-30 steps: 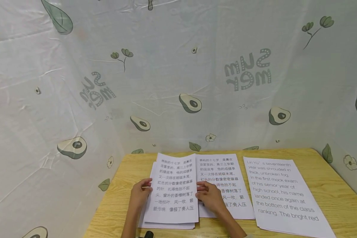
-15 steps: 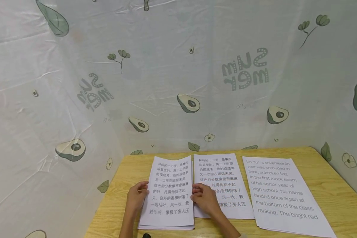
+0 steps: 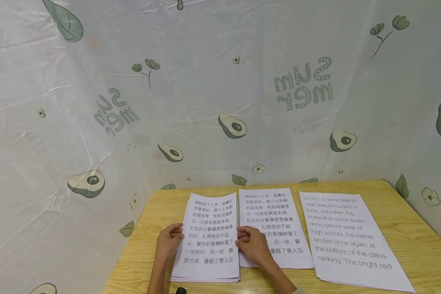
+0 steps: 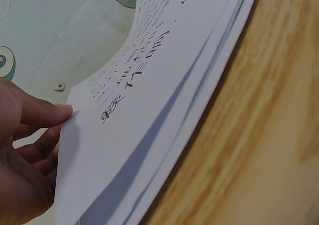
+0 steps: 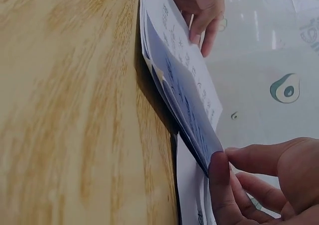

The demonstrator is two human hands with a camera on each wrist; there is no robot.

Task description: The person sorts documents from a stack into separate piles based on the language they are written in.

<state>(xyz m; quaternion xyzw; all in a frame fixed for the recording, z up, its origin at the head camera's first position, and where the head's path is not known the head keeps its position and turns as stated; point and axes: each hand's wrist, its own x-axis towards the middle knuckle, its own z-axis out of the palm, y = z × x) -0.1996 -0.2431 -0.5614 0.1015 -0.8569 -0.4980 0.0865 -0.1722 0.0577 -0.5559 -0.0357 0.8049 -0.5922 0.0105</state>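
A printed sheet of paper (image 3: 209, 237) with Chinese text lies over the left stack, its top edge bowed. My left hand (image 3: 168, 243) pinches its left edge. In the left wrist view, that thumb presses the sheet's margin, with the fingers behind it. On the opposite edge, my right hand (image 3: 255, 246) holds the sheet between thumb and forefinger, as the right wrist view shows. Gaps show between the raised top sheet and the sheets under it (image 4: 199, 115). Beneath the right hand, a middle stack (image 3: 268, 216) with the same text is partly covered.
To the right lies a stack of sheets (image 3: 345, 237) printed in English. All the paper rests on a wooden table (image 3: 400, 204). A curtain with avocado prints (image 3: 206, 81) hangs behind. A small black object (image 3: 181, 290) shows at the bottom edge.
Both hands have moved the sheet slightly left and down, so it now lines up with the left stack. Over the last half second they have stayed almost still.
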